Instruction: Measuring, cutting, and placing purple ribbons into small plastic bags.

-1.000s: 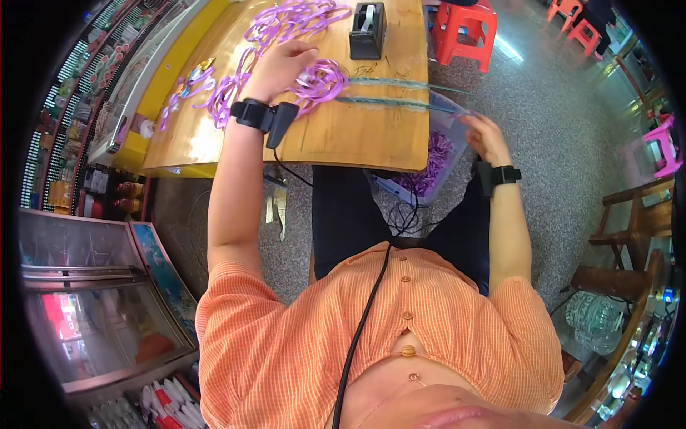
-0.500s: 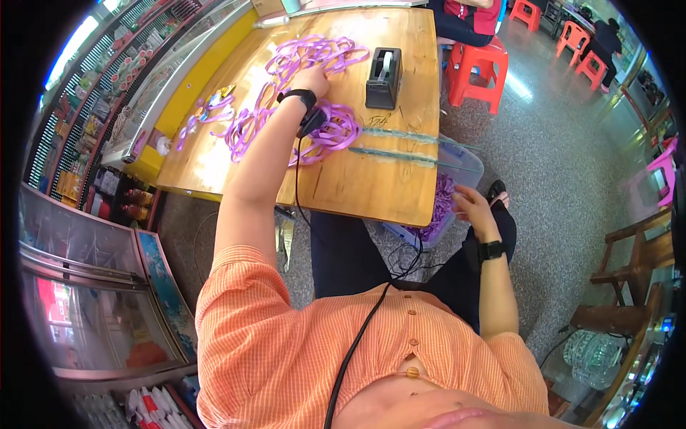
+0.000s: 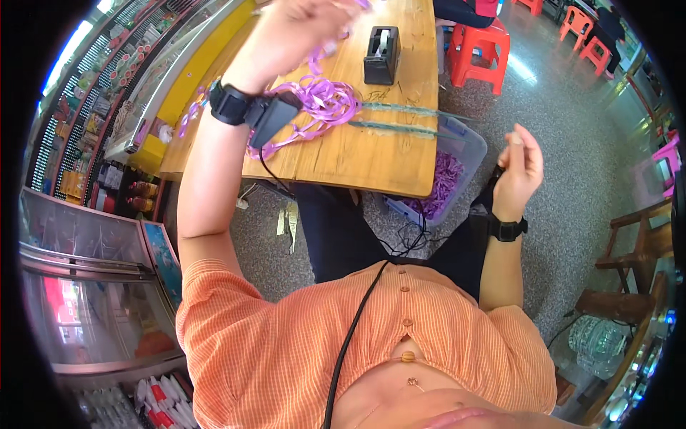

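Observation:
My left hand [image 3: 304,39] is lifted above the far side of the wooden table, its fingers closed on a purple ribbon [image 3: 318,57] that hangs below it. Beneath and beside my wrist, a loose heap of purple ribbon [image 3: 329,100] lies on the tabletop. To the right of the table my right hand [image 3: 522,171] is raised, fingers bent and thumb against them. Whatever it may pinch is too small to make out. Below it stands a clear plastic bin [image 3: 468,168] filled with crumpled purple ribbon [image 3: 446,179].
A black tape dispenser [image 3: 381,57] stands on the wooden table [image 3: 386,168], beside two greenish strips [image 3: 400,130] reaching past its right edge. A red stool [image 3: 479,57] and a seated person are beyond. Shelves and a glass cabinet line the left. A black cable [image 3: 350,329] hangs down my front.
My left hand has risen from the table with ribbon in it, pulling some up from the heap. My right hand has gone up and right, away from the bin.

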`<state>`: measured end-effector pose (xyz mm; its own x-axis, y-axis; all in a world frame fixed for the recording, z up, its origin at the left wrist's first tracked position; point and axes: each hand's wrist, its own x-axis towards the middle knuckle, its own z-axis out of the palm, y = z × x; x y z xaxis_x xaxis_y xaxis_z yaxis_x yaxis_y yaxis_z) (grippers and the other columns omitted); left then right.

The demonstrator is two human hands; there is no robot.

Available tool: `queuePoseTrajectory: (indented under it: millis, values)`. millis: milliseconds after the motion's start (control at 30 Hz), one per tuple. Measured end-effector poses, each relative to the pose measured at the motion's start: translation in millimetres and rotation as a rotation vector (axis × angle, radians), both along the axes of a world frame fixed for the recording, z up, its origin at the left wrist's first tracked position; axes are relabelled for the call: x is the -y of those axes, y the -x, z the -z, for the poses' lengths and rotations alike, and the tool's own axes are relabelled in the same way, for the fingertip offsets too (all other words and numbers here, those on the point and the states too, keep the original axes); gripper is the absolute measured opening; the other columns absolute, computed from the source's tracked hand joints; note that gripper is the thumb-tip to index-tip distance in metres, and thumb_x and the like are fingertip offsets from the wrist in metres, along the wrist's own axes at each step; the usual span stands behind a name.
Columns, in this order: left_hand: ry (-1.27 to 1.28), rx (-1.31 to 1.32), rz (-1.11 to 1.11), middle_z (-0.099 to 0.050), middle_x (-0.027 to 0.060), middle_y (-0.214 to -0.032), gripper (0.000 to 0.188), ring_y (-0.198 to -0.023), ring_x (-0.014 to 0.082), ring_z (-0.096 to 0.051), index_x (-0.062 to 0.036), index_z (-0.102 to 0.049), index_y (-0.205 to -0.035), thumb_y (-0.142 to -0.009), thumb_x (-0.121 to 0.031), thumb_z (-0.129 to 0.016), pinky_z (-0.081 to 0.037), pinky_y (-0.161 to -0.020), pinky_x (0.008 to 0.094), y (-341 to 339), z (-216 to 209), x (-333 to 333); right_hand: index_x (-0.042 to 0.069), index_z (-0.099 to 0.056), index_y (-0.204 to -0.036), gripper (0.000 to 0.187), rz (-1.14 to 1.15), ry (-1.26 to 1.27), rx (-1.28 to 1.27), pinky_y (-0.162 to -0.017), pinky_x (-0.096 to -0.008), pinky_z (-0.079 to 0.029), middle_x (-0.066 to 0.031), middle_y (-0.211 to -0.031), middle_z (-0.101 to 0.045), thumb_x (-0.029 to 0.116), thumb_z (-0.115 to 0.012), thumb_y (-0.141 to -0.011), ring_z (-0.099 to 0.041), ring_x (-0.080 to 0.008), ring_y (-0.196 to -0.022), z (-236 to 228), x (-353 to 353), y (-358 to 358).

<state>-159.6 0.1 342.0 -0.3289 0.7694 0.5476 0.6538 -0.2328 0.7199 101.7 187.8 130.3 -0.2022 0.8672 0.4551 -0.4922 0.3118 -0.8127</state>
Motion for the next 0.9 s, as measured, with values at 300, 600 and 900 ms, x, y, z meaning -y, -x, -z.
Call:
queuePoseTrajectory:
  millis: [300, 600, 900]
  values:
    - [0.577, -0.065, 0.340, -0.064, -0.0024, -0.082, 0.024, -0.074, 0.0016, -0.055, -0.0006, -0.065, -0.119, -0.099, -0.013, -0.058, -0.044, -0.062, 0.0184, -88, 39, -6, 0.001, -0.046, -0.141, 0.053, -0.636, -0.068, 0.062, -0.066, -0.0195, -0.048, -0.0105, -0.124, -0.063, -0.003, -0.061, -0.090, -0.057, -0.0056, -0.074, -74, 77, 21]
    - [0.415, -0.095, 0.194, -0.059, -0.0012, -0.070, 0.021, -0.061, 0.0062, -0.051, -0.0028, -0.070, -0.100, -0.093, -0.022, -0.067, -0.041, -0.055, 0.0250, -67, 60, -9, -0.001, -0.067, -0.113, 0.021, -0.472, 0.023, 0.212, -0.063, -0.0237, -0.053, -0.0061, -0.090, -0.070, 0.006, -0.065, -0.093, -0.063, -0.0090, -0.070, -63, 42, -10]
    - [0.317, -0.154, 0.159, -0.054, -0.0044, -0.070, 0.020, -0.064, 0.0025, -0.047, -0.0034, -0.070, -0.106, -0.092, -0.018, -0.068, -0.038, -0.055, 0.0217, -82, 55, -32, 0.003, -0.063, -0.125, 0.035, -0.376, -0.079, 0.258, -0.053, -0.0176, -0.037, -0.0016, -0.092, -0.069, 0.004, -0.066, -0.090, -0.049, -0.0026, -0.060, -73, 18, -53]
